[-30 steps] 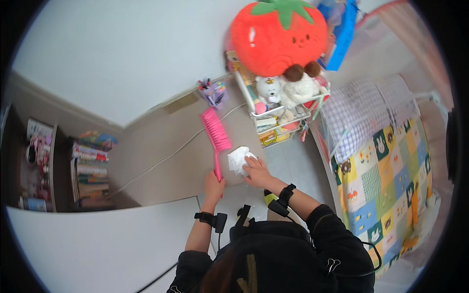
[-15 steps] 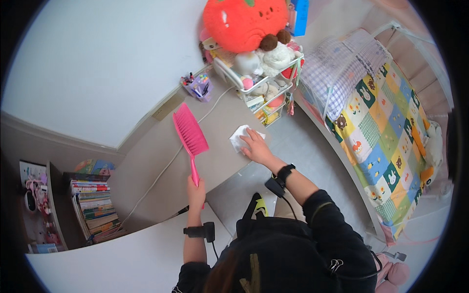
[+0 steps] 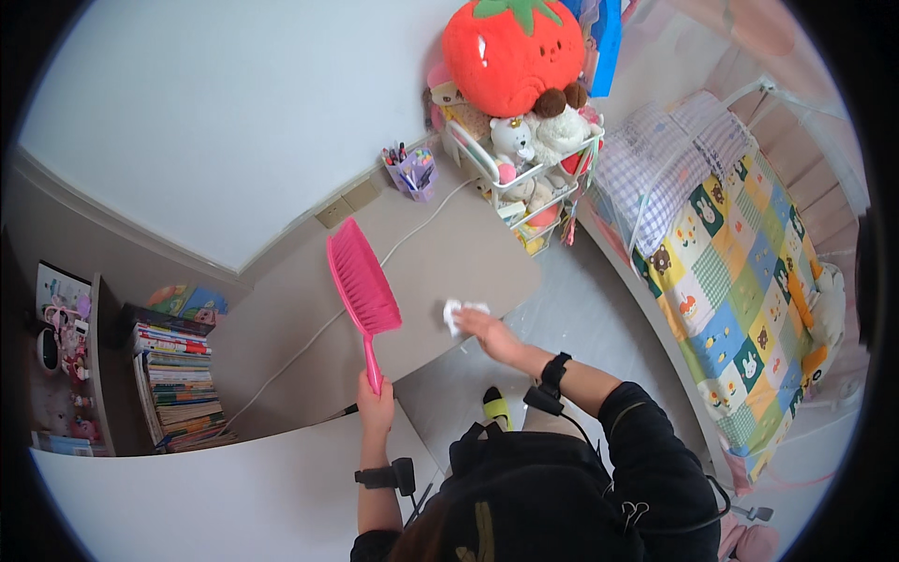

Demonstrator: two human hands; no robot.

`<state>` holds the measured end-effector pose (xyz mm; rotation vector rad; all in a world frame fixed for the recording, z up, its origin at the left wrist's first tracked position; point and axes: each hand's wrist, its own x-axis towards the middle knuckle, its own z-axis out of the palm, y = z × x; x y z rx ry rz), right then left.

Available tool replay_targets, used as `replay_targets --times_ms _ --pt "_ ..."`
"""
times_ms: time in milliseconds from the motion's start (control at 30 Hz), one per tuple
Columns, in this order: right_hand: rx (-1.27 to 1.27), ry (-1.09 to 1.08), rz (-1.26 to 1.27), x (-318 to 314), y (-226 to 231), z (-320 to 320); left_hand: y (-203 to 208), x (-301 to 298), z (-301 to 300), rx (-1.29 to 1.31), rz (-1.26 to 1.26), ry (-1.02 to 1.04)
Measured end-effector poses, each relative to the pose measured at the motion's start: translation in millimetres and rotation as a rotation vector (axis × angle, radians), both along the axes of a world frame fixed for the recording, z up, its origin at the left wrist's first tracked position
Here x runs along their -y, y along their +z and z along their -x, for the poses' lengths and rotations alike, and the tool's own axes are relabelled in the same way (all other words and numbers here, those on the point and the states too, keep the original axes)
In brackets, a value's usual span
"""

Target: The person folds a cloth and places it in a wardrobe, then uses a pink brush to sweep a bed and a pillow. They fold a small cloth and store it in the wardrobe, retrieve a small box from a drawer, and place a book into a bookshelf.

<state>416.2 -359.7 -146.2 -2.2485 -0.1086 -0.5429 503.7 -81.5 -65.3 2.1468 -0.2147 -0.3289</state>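
Left hand (image 3: 375, 405) grasps the pink brush (image 3: 363, 279), concealing the handle's lower end; forearm points forward, brush head beyond the hand, above the worktop (image 3: 468, 248). Right hand (image 3: 493, 337) extends forward-left, fingers partly covering the white wipe (image 3: 453, 317) near the worktop's edge; whether they grip it cannot be told.

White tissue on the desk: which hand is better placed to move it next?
Probably the right hand: it touches the white tissue. The left hand is farther away and looks occupied, holding the pink brush by its handle.
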Motion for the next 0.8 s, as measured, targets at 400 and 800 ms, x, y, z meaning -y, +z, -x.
replay_targets --times_ms 400,800 --pt "-0.210 -0.312 -0.017 70 69 -47 9 55 -2 0.206 0.080 -0.282" --pt "-0.156 -0.537 -0.780 46 112 191 13 239 99 -0.407 0.100 -1.226"
